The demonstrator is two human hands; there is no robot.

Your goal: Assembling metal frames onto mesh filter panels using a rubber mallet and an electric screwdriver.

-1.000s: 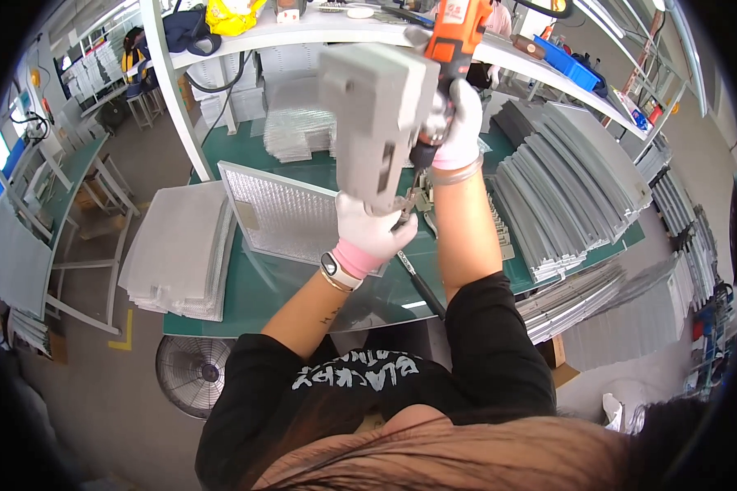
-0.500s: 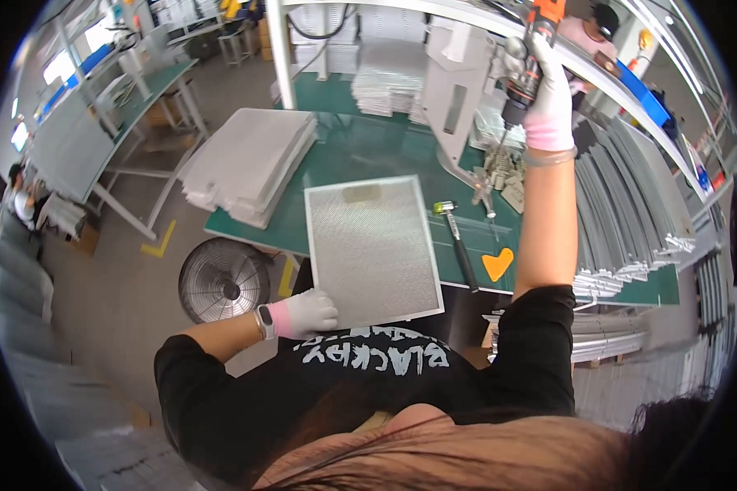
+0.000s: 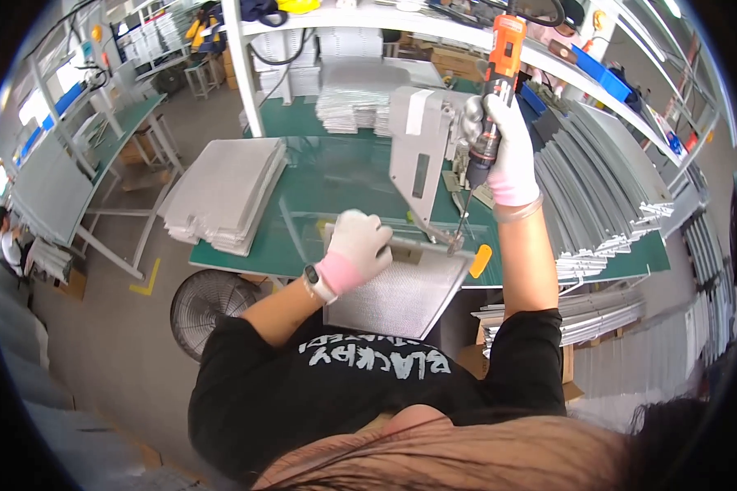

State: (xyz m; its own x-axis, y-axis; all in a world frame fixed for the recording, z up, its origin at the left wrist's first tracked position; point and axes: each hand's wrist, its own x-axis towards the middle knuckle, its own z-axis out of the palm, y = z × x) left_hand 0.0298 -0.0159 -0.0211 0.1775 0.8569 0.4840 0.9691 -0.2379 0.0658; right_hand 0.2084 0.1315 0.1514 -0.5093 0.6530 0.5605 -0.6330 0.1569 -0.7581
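Observation:
An orange and black electric screwdriver (image 3: 499, 57) is upright in the grip of my right hand (image 3: 509, 147), its long thin bit pointing down to the far right corner of a framed metal mesh panel (image 3: 393, 290). The panel tilts at the table's near edge, in front of my chest. My left hand (image 3: 357, 250), gloved in white and pink, is closed over the panel's far left corner; its fingertips are partly hidden. Just right of the panel corner lies a yellow-orange scraper (image 3: 481, 260). A pale grey upright metal fixture (image 3: 418, 155) stands beyond the panel.
Stacked pale panels (image 3: 225, 188) lie on the green table (image 3: 327, 164) at left, more panels (image 3: 360, 90) at the back. A row of grey frame strips (image 3: 606, 180) leans at right. A white shelf beam (image 3: 385, 18) crosses above; a round fan (image 3: 209, 307) stands below left.
My left hand has moved from the panel's near left corner up to its far left one. The panel now tilts. My right hand has brought the screwdriver left and nearer, toward the panel.

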